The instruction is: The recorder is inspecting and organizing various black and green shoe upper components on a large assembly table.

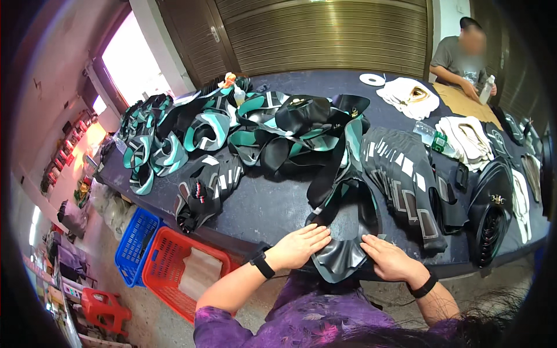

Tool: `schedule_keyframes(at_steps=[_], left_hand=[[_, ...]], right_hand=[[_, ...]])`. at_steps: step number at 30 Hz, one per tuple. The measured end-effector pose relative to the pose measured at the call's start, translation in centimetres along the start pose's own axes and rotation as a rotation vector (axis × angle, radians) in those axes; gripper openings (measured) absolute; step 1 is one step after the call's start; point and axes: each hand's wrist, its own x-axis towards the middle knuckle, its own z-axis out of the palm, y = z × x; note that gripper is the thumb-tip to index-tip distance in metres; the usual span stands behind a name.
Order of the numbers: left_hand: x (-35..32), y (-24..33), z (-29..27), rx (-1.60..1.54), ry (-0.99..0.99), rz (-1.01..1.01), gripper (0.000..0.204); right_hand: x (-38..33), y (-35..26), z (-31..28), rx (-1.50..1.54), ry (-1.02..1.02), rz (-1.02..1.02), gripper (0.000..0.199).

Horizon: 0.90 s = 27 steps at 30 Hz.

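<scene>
Both hands lie flat, fingers spread, on a black piece (342,255) at the table's (272,209) near edge: left hand (299,246) on its left side, right hand (387,258) on its right. Smoothing it well probably means even pressure outward from the middle, keeping clear of the stack (406,180) just right.

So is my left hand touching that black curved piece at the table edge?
Touching. The head view shows the left hand lying flat on the black curved piece, fingers overlapping its edge.
</scene>
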Motion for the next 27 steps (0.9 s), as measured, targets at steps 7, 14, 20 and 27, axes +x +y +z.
schedule_keyframes(at_steps=[7,14,20,27], left_hand=[[0.4,0.3,-1.9,-0.171,-0.018,0.033,0.064],[0.6,-0.4,-1.2,-0.284,0.026,0.018,0.061],[1.0,-0.8,-0.4,-0.302,0.074,0.001,0.050],[1.2,-1.0,-0.9,-0.422,0.049,-0.066,0.056]], right_hand=[[2.6,-2.4,1.6,0.104,0.110,-0.041,0.069],[3.3,-3.1,3.4,-0.012,0.200,0.087,0.065],[4.0,-2.6,3.6,0.238,0.294,0.190,0.049],[4.9,-2.1,3.2,0.435,0.327,0.281,0.032]])
